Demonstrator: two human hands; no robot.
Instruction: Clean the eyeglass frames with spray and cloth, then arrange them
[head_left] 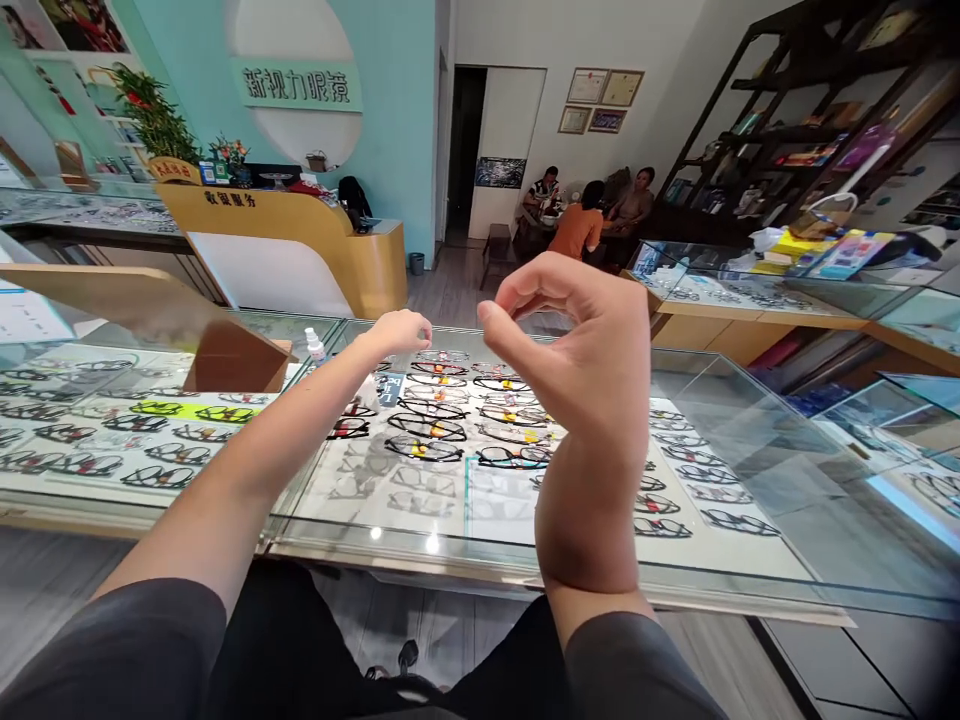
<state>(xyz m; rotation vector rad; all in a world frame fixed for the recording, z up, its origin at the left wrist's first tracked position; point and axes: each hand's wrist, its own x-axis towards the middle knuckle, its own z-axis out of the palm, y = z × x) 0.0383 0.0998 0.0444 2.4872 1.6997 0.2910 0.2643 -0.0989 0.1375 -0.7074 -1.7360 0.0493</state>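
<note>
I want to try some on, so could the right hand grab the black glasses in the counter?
Probably not from up there: the glass top seems to lie between the right hand and the black glasses.

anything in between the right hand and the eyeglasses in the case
Yes: the display case's glass top lies between the right hand, raised above it, and the eyeglasses inside. Nothing else visible stands in the way.

Eyeglasses [513, 458] in case [322, 500]; counter [285, 215] behind left; shelf [772, 135] seemingly against right wall [694, 95].
</note>
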